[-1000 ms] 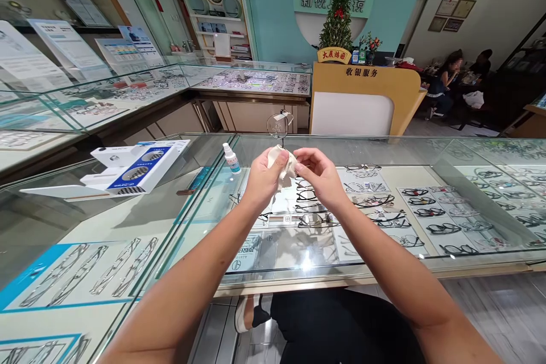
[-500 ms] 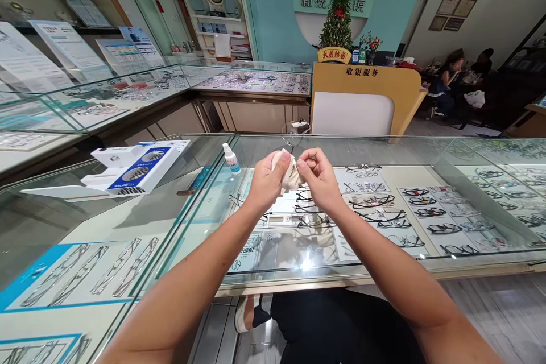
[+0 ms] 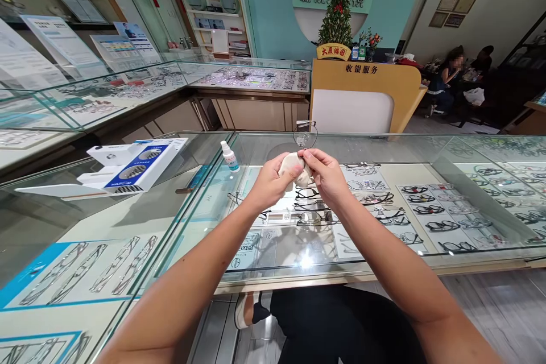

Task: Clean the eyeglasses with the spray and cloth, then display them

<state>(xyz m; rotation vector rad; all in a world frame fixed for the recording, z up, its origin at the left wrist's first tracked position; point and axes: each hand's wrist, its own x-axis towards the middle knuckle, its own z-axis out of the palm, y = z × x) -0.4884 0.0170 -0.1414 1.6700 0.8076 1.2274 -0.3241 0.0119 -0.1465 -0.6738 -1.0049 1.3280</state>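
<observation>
Where both hands meet above the glass counter: held at picture centre, fingers nearly touching.
Left hand (image 3: 269,179): curled closed round a cream cleaning cloth (image 3: 291,166), cloth bunched between thumb and fingers.
Right hand (image 3: 327,173): pinched closed at the fingertips on the thin-rimmed glasses (image 3: 305,135), just at the cloth's 3 o'clock edge.
Glasses: raised off the counter, one clear lens standing up at 12 o'clock from the two hands; lower part wrapped in the cloth and hidden; small tag at the upper left of the rim.
Cloth: pressed against the frame, between both hands, clear of the glass below.
Glass counter (image 3: 384,151): flat under the hands, rows of display frames (image 3: 429,210) laid out inside, mostly at 3 o'clock and 6 o'clock from the hands.
Spray bottle (image 3: 229,157): small, white with a blue label, upright on the glass at 9 o'clock from the left hand, near but apart.
Blue and white boxes (image 3: 136,164): on the adjoining counter further out at 9 o'clock, well apart from the hands.
Yellow cashier desk (image 3: 367,94): at 12 o'clock beyond the counter, small potted tree (image 3: 336,20) on top.
Seated people (image 3: 452,77): at 2 o'clock, far off, not involved.
</observation>
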